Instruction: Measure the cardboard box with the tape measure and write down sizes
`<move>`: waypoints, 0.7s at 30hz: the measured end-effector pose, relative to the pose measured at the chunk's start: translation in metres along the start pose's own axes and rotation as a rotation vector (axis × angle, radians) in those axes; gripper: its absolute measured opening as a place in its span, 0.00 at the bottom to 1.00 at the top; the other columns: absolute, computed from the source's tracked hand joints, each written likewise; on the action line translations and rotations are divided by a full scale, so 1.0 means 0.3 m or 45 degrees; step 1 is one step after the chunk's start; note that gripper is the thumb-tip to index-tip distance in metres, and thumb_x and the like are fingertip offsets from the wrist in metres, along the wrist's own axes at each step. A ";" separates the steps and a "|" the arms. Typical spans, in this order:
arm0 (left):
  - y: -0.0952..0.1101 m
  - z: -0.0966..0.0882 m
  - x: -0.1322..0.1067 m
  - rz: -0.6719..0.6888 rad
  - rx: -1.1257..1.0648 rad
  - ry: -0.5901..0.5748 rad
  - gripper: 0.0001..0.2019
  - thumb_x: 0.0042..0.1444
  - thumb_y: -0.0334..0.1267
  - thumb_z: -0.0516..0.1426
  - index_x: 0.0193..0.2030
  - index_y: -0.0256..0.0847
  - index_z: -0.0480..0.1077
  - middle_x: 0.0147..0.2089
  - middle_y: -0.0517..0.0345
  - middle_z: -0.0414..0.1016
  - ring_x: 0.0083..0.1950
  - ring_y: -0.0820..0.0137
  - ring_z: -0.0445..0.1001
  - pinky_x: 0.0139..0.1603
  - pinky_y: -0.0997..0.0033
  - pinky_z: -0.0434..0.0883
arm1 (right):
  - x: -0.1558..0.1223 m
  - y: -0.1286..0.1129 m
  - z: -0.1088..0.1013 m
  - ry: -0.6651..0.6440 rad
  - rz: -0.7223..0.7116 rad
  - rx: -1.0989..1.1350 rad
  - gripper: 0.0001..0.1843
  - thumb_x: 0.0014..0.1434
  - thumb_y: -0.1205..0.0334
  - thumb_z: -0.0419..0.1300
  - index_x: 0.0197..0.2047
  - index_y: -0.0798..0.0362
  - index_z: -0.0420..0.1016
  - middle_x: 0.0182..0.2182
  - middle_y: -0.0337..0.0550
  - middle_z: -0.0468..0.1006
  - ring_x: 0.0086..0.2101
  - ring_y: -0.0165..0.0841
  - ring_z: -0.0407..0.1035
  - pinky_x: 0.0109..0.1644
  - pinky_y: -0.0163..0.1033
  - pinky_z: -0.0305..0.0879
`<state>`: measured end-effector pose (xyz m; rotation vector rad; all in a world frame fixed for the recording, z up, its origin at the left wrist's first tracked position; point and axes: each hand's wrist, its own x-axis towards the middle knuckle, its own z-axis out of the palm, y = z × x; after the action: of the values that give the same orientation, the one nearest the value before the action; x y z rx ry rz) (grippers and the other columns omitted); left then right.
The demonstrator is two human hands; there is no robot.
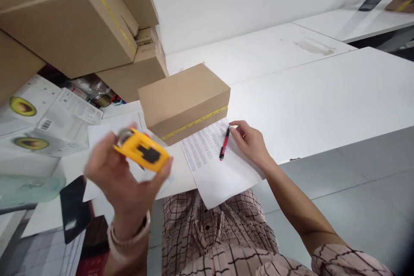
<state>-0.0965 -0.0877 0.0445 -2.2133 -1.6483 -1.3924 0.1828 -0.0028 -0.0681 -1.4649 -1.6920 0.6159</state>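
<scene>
My left hand [124,172], blurred by motion, is raised over the left part of the desk. Its fingers and thumb are closed round a yellow and black tape measure [144,152]. On a sheet of printed paper [220,181] rests my right hand [250,142], thumb and forefinger curled together at the upper end of a red and black pen [224,144]. The pen lies slanted across the rows of print. Just beyond the paper stands a closed cardboard box [187,99] with a yellow strip along its near side, covering the sheet's far edge.
Large cardboard boxes [74,30] are stacked at the back left. White cartons with avocado pictures [48,116], a pale green bottle [29,189] and a dark phone or tablet [76,209] sit at the left. The white desk [307,99] stretches right, with its front edge near my right forearm.
</scene>
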 end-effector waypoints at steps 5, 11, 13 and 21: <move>-0.052 0.064 0.283 0.160 0.225 0.038 0.39 0.59 0.43 0.62 0.74 0.58 0.49 0.75 0.61 0.56 0.75 0.55 0.57 0.73 0.50 0.64 | -0.006 0.008 0.053 -0.262 0.062 -0.411 0.27 0.67 0.39 0.51 0.59 0.47 0.71 0.32 0.43 0.80 0.33 0.39 0.73 0.33 0.40 0.57; -0.180 0.234 0.362 0.083 0.376 -0.442 0.29 0.63 0.44 0.55 0.70 0.42 0.61 0.74 0.49 0.60 0.76 0.51 0.54 0.75 0.44 0.55 | -0.012 -0.004 0.057 -0.354 -0.043 -0.543 0.25 0.69 0.38 0.49 0.54 0.45 0.75 0.38 0.45 0.80 0.41 0.41 0.74 0.32 0.39 0.51; -0.205 0.261 0.349 0.054 0.374 -0.445 0.29 0.63 0.46 0.55 0.70 0.42 0.61 0.75 0.50 0.57 0.78 0.50 0.50 0.76 0.44 0.53 | -0.014 -0.005 0.058 -0.370 -0.049 -0.597 0.25 0.68 0.38 0.50 0.50 0.47 0.76 0.39 0.46 0.79 0.40 0.41 0.73 0.31 0.38 0.48; -0.205 0.246 0.354 0.020 0.175 -0.569 0.38 0.52 0.57 0.64 0.68 0.57 0.60 0.75 0.69 0.58 0.79 0.53 0.43 0.79 0.42 0.48 | 0.000 -0.021 0.037 -0.493 -0.019 -0.666 0.12 0.67 0.56 0.50 0.44 0.52 0.71 0.38 0.48 0.79 0.32 0.36 0.68 0.30 0.40 0.50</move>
<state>-0.0965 0.0554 0.0447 -2.5758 -1.7729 -0.7841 0.1702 -0.0025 -0.0694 -1.7682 -2.2891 0.4897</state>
